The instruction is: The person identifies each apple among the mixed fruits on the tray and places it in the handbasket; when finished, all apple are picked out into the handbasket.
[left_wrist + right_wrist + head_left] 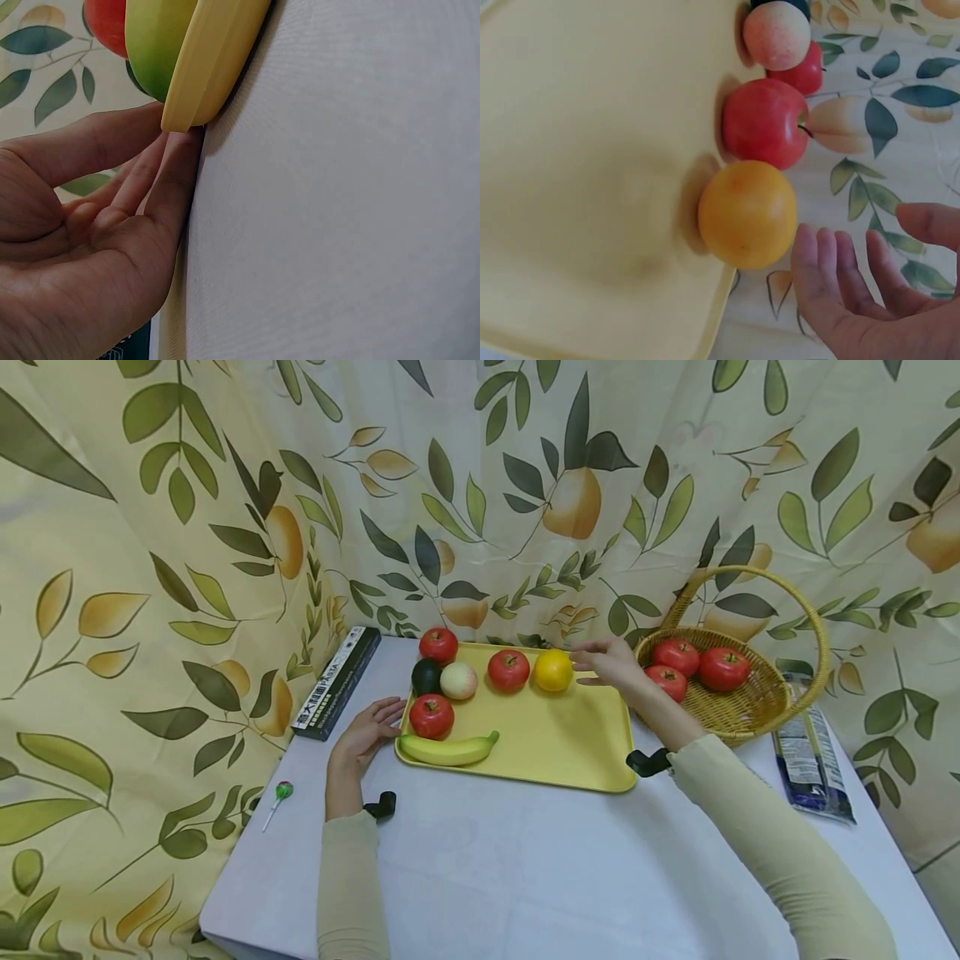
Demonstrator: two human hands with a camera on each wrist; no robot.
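In the head view a yellow tray carries fruit. My left hand touches the tray's left edge, thumb and fingertips against its outer side in the left wrist view. Just inside lie a banana and a red apple. Behind them are a peach, a dark round fruit and another red apple. My right hand is beside the orange, its fingers extended and slightly bent. In the right wrist view the fingertips come close to the orange. A red apple is next to it.
A wicker basket with three red fruits stands right of the tray, partly on a dark printed packet. A black pasta box and a lollipop lie on the left. Leaf-patterned curtain hangs behind the white-covered table.
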